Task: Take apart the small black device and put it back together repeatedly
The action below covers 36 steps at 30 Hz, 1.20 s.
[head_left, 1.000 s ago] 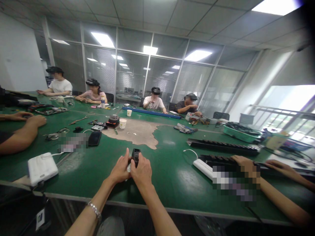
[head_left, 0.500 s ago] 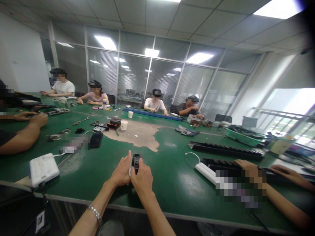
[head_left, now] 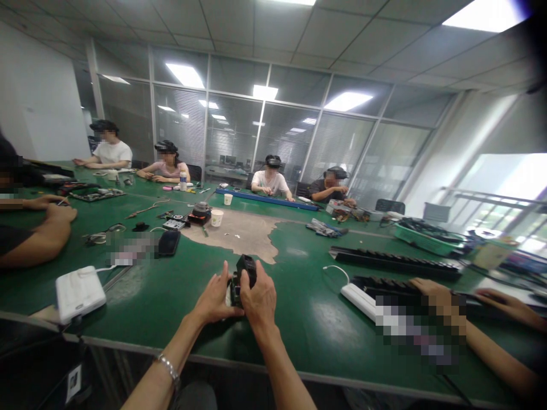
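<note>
Both my hands meet just above the near part of the green table. Between them is a small black boxy device (head_left: 235, 291) with recesses in its face; its exact kind cannot be made out. My left hand (head_left: 216, 297) grips it from the left, thumb underneath, index finger pointing up. From the right, my right hand (head_left: 261, 291) is closed around a black blocky piece (head_left: 246, 266) that stands up at the top of the device. Whether that piece is joined to the device or apart from it is unclear. Fingers hide much of both.
A white box with a cable (head_left: 80, 291) lies at left, near a black phone (head_left: 168, 242). A white power strip (head_left: 358, 300) and long black slotted rails (head_left: 395, 263) lie at right, beside a co-worker's hands (head_left: 436, 293). Paper cups (head_left: 216, 217) stand ahead. Other people sit around the table.
The black piece now rises higher and tilts at the top of the device. My right hand has shifted up and right, more wrapped round it; my left hand stays nearly in place.
</note>
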### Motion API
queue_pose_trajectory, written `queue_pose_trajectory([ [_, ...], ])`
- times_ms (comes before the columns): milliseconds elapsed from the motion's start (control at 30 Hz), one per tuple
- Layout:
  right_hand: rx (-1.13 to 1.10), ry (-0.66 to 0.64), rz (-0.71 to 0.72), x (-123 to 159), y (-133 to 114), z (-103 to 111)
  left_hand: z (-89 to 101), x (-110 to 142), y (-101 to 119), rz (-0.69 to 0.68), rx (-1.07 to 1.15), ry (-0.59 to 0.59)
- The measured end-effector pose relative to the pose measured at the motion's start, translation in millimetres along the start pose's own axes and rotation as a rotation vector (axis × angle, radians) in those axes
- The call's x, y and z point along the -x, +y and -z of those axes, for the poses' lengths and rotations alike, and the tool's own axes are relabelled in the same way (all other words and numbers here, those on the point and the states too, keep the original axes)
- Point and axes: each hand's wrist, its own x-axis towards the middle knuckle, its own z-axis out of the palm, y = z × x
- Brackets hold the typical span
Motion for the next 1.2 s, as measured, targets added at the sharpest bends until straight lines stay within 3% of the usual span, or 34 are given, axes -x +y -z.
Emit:
queue_pose_trajectory([
  [167,0.072,0.024,0.006,15.7,37.9,6.6,2.8,0.9,3.2,0.021,-0.016,0.005],
  [333,0.154,-0.083,0.049,49.8,79.3,11.8,4.9,1.0,4.2,0.031,-0.017,-0.014],
  [467,0.104,-0.109,0.101,58.9,95.5,19.3,5.5,1.2,3.5,0.044,-0.01,-0.006],
  [833,0.025,-0.102,0.107,46.0,74.6,10.7,1.1,0.1,-3.7,0.022,0.004,0.022],
  [1000,-0.09,-0.061,0.018,33.6,51.8,7.9,1.2,1.3,-6.5,0.016,0.005,0.023],
  [1200,-0.102,-0.036,0.078,15.6,26.9,9.6,0.2,1.1,-6.6,0.019,-0.008,0.041],
])
